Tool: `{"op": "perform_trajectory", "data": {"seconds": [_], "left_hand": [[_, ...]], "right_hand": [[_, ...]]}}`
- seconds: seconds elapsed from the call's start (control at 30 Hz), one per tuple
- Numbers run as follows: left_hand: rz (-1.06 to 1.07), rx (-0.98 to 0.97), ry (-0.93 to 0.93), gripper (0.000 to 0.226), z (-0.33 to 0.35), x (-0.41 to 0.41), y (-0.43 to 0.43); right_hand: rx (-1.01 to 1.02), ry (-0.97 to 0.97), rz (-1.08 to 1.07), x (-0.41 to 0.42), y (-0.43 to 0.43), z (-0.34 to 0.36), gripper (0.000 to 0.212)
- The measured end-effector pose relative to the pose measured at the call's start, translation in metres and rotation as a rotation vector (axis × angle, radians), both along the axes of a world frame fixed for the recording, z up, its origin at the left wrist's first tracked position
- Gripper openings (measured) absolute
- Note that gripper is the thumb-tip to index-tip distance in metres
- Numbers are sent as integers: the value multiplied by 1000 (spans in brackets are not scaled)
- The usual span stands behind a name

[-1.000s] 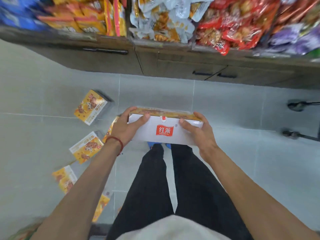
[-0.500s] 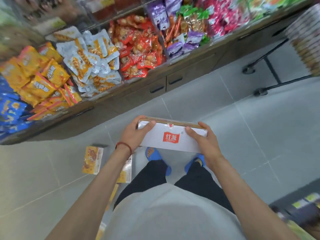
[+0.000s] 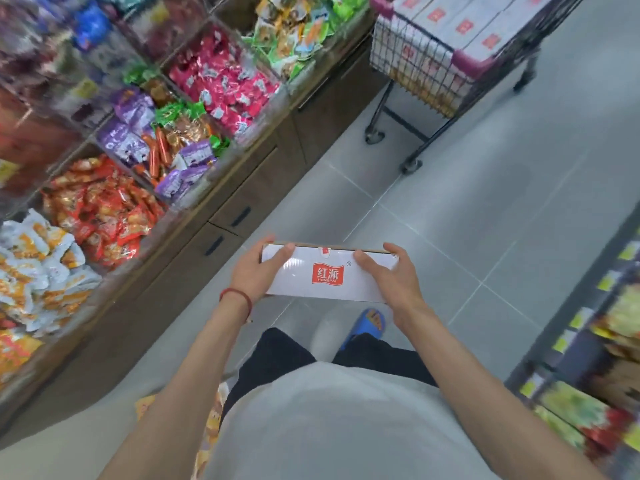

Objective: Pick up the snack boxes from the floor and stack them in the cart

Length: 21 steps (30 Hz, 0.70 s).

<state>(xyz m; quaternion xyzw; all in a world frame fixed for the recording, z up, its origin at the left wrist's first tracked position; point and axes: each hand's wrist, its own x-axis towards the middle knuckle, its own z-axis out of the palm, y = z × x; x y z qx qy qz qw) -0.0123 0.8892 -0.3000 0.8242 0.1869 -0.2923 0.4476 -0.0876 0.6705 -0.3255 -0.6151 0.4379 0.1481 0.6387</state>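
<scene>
Box [image 3: 329, 277] at waist height, long white face with the red logo turned up to the camera, well apart from the cart [image 3: 398, 53] ahead on the right. The left hand [image 3: 258, 271] has one end and the right hand [image 3: 389, 275] the other. Both thumbs lie flat on the white face, and the fingers curl over the far edge, so each end is clamped.

It looks like a stiff cardboard carton, and thumbs and fingers alone are carrying it, so I'd call it light. There's glare across the face, which suggests a glossy wrap that may be a touch slippery. It's long and slim, so taking it at both ends is the sensible hold; gripped in the middle with one hand, it would likely tip. The corners are the weak spot if it's dropped in carelessly.

Now the cart: it has wire walls and a pink rim, and it's already well loaded. The cart boxes [image 3: 460, 27], with the same white faces and red logos, lie side by side in rows at about rim level. More printed card shows through the wire below, so there are layers underneath. By my reading, this one has to go flat on top, lined up with the rows.

Down by the left arm, a yellow box [image 3: 211, 424] is on the floor [image 3: 485, 209], not yet collected. The bins [image 3: 221, 74] on the left are heaped with loose packets.
</scene>
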Motion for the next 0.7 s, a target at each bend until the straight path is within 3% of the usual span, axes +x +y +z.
{"op": "perform_trajectory", "data": {"seconds": [0.43,0.7], "left_hand": [[-393,-1,-46,32,5,142,-211],[-575,-40,-136,52,2,234,-322]], "right_hand": [[-106,8,-328,72,-170,12,77],[-168,-20,-564,131,-254,34,79]]}}
